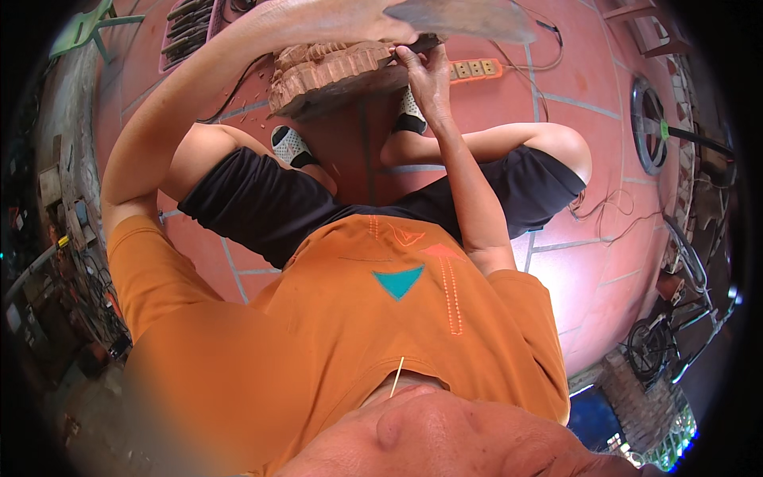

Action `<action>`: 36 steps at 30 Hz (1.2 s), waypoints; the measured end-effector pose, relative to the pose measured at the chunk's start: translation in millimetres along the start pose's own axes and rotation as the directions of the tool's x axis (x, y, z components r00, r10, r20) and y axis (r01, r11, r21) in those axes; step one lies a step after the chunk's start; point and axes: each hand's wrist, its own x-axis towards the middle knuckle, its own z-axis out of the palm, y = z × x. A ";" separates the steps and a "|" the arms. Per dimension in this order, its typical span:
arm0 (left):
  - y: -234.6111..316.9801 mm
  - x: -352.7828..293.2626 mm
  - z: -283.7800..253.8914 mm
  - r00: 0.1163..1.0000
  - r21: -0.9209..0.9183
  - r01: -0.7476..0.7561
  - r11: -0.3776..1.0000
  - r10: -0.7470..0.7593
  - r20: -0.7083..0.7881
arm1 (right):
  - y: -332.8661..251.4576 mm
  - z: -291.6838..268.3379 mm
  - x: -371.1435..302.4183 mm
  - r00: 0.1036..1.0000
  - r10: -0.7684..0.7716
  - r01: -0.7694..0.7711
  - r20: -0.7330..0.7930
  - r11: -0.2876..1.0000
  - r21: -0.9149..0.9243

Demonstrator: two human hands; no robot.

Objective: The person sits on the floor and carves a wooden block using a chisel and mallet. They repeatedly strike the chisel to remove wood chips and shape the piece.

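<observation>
A reddish-brown carved wood block [330,73], its edge cut in ridges, lies between my feet. At its right end my right hand [429,78] pinches a dark, slim chisel [407,52], its tip against or close to the wood. My left arm arches over the block from the left. At the top of the view my left hand [369,22] is closed on a long, grey, paddle-shaped tool [469,21], blurred by motion. That tool extends to the right, above the chisel and my right hand. Its exact kind cannot be made out.
Behind the block's left end, a pink tray [213,24] holds several dark carving tools. An orange power strip [477,70] and loose cables lie on the red tiles [588,151], with wood chips at left. A green chair [87,32] stands far left; a round black frame [650,126] is at right.
</observation>
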 end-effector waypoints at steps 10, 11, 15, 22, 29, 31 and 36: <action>-21.2 -8.4 14.4 0.994 0.190 0.061 0.980 -0.076 0.074 | 6.6 -3.5 4.5 1.000 0.007 -0.008 0.012 0.999 0.042; -18.0 -5.8 9.2 0.996 0.205 0.038 0.978 -0.053 0.067 | 6.1 -6.7 8.2 0.999 0.029 -0.030 0.021 0.998 0.057; -8.6 0.5 2.0 0.976 0.176 0.157 0.972 -0.180 0.121 | 1.0 -16.4 13.3 0.989 0.141 -0.145 0.043 0.982 0.117; -3.3 -7.7 3.6 0.998 0.033 0.009 0.999 -0.007 -0.065 | 2.3 2.2 2.1 0.999 -0.018 0.020 -0.029 0.997 0.079; 10.1 -19.8 -8.1 0.976 -0.021 -0.087 0.996 0.081 -0.200 | -0.8 -2.5 4.6 0.998 0.054 -0.051 -0.014 0.991 0.124; 14.0 -15.5 -4.7 0.960 -0.067 -0.095 0.993 0.074 -0.270 | -1.1 -0.5 5.4 1.000 0.016 -0.016 -0.006 0.995 0.098; -4.8 -8.5 15.6 0.993 0.197 0.085 0.977 -0.099 0.064 | 3.3 1.3 4.7 1.000 0.012 -0.011 -0.015 0.999 0.033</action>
